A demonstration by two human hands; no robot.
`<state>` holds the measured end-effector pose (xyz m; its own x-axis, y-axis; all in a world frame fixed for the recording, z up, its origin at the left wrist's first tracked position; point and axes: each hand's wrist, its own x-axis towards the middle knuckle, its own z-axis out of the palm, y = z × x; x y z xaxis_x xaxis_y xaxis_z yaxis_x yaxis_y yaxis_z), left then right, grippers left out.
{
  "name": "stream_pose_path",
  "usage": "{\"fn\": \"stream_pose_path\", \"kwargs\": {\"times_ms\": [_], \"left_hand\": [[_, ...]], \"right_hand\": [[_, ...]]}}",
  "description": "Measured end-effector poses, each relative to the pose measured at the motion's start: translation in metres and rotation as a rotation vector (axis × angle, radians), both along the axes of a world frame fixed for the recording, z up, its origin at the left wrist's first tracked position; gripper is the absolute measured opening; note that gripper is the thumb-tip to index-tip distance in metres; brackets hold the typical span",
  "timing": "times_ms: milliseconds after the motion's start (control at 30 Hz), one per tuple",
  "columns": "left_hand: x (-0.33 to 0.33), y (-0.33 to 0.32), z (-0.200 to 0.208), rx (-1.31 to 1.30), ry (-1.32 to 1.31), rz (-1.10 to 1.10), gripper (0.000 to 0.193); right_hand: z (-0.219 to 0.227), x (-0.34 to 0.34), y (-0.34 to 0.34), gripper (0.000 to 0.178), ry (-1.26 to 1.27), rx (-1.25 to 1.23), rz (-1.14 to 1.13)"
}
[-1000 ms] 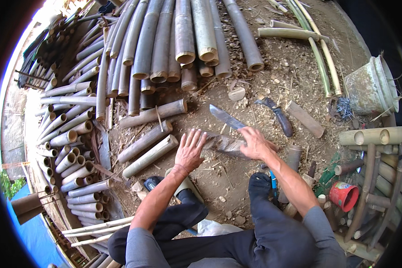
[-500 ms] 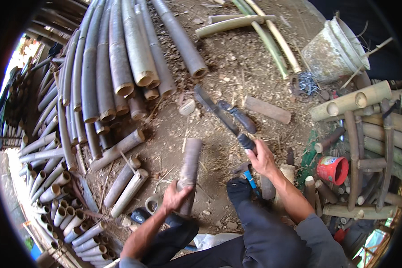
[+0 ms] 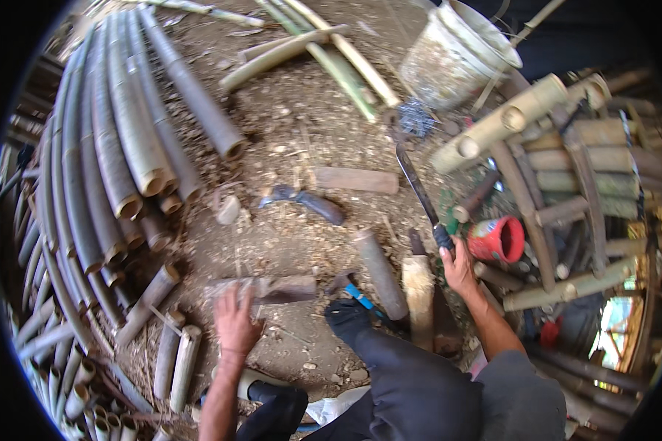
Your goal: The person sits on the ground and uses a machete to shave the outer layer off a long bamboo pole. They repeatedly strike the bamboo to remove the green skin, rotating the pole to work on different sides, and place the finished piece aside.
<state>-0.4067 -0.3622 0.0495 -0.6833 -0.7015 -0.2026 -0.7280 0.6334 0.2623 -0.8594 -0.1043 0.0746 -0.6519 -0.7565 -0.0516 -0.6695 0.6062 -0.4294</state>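
My left hand [image 3: 237, 323] is open over the ground, fingers spread, at the left end of a short bamboo piece [image 3: 290, 288] lying on its side. Whether the fingertips touch it is hard to tell. In my right hand [image 3: 460, 268] is the dark handle of a machete [image 3: 418, 182], its long blade pointing up and away. Between the hands, another bamboo section [image 3: 381, 273] leans beside a pale, chopped wooden block [image 3: 418, 288]. A blue-handled hammer [image 3: 359, 295] lies by my foot. Farther off rests a dark-handled curved blade [image 3: 312, 204].
Long bamboo poles [image 3: 136, 140] fan out at the left, with short cut sections [image 3: 186, 367] nearer. A dirty white bucket [image 3: 449, 62] stands far right, near wire or nails [image 3: 418, 120]. A red pot [image 3: 496, 239] sits beside a bamboo frame [image 3: 518, 198]. A split piece [image 3: 357, 180] lies on the chip-strewn ground.
The bamboo piece that stood upright in my left hand now lies on the ground, the hand opened above it. My right hand has swung the machete rightward. The whole view has shifted right.
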Motion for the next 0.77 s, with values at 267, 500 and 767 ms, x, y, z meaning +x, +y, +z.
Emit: {"fn": "stream_pose_path", "kwargs": {"times_ms": [267, 500, 767], "left_hand": [[0.031, -0.06, -0.037, 0.203, -0.213, -0.099, 0.102], [0.039, -0.063, -0.042, 0.352, -0.02, -0.13, 0.068], [0.067, -0.015, -0.05, 0.404, 0.156, 0.182, 0.069]], "right_hand": [[0.234, 0.005, 0.103, 0.04, 0.133, 0.404, -0.483], [0.171, -0.089, 0.125, 0.035, -0.067, 0.537, -0.533], [0.167, -0.116, 0.167, 0.025, 0.045, 0.557, -0.387]]}}
